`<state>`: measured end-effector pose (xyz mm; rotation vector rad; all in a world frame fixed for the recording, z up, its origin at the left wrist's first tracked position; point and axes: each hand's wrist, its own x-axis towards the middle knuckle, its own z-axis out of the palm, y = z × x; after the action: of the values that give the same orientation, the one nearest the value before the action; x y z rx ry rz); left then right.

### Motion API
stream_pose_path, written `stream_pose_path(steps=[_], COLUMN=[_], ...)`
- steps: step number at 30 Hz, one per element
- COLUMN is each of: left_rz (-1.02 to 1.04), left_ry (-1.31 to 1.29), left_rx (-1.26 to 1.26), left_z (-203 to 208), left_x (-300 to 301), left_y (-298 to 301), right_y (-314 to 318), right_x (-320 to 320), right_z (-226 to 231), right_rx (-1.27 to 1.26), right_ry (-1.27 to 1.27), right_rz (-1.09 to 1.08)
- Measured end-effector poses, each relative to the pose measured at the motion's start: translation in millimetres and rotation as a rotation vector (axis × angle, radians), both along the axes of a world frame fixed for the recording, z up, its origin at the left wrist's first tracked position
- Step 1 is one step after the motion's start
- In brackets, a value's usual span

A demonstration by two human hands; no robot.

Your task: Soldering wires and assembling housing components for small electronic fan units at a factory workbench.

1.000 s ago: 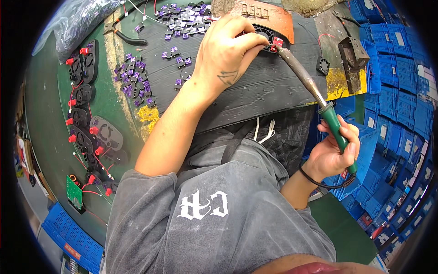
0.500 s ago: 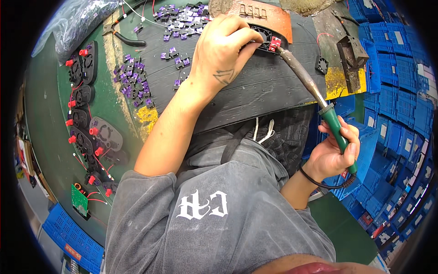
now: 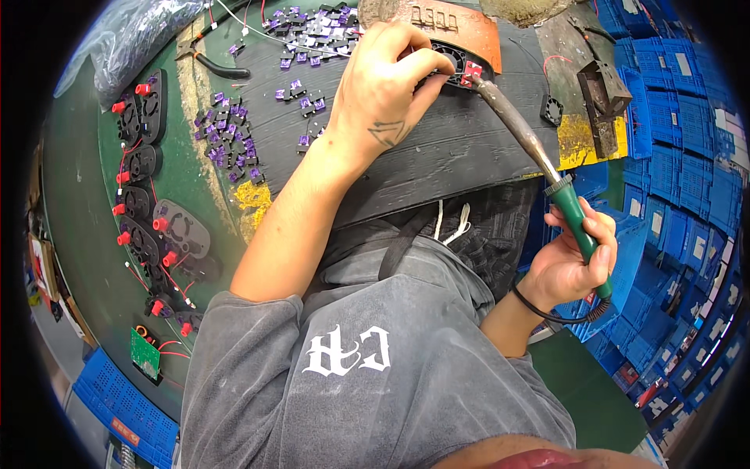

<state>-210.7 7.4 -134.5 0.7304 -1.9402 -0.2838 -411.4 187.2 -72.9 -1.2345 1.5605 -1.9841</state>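
Note:
My right hand (image 3: 574, 254) grips the green handle of a soldering iron (image 3: 574, 215). The iron's metal shaft slants up and left, its tip against a red connector (image 3: 471, 74) on a black fan plate (image 3: 451, 59). My left hand (image 3: 391, 82) is closed in a pinch beside that connector, on a thin grey wire (image 3: 308, 47) that looks like solder. The wire comes in from the upper left and passes under the hand. Part of the fan plate is hidden behind my left fingers. An orange piece (image 3: 461, 31) with metal clips lies just beyond.
Many small purple-and-black parts (image 3: 230, 137) lie on the black board (image 3: 375, 184). Several fan plates with red connectors (image 3: 141, 203) line the green table at left, with a green circuit board (image 3: 145, 353) below. Pliers (image 3: 215, 66), a small fan (image 3: 551, 109), a metal bracket (image 3: 601, 102) and blue bins (image 3: 680, 172) surround this.
The green circuit board at the lower left has shifted slightly right and down, turning a little. My left fingers have moved very slightly; the iron stays at the connector.

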Motion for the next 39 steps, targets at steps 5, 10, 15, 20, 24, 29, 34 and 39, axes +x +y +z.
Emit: stream_pose_path(steps=[5,10,15,20,24,29,34,39], left_rz=[0.007,-0.005,-0.005,0.009,0.019,0.024,0.046,0.047], left_ry=[0.004,0.001,-0.001,-0.001,-0.014,-0.026,-0.009,0.003], left_rx=[-0.005,0.002,-0.01,-0.02,-0.008,-0.012,-0.023,-0.034], left_z=[-0.5,-1.4,-2.7,-2.8,-2.5,-2.8,-2.0,-1.1], left_x=[-0.2,-0.1,-0.8,-1.5,-0.8,-0.4,0.5,0.9], left_y=[0.1,0.1,-0.3,0.2,0.5,0.2,-0.8,-0.6], right_y=[-2.0,-3.7,-4.4,-5.3,-4.3,-8.6,-4.3,-4.2], right_x=[-3.0,-4.0,-3.1,-3.3,-3.8,3.3,-2.3,-3.0], right_z=[1.2,1.3,1.0,1.9,2.6,4.7,3.5,3.1], right_rx=[-0.016,0.026,0.025,0.027,0.027,0.023,0.009,0.021], right_ry=[-0.001,0.018,0.014,0.022,0.017,0.003,0.002,0.026], right_rz=[0.011,0.013,0.019,0.022,0.029,-0.05,0.018,0.022])
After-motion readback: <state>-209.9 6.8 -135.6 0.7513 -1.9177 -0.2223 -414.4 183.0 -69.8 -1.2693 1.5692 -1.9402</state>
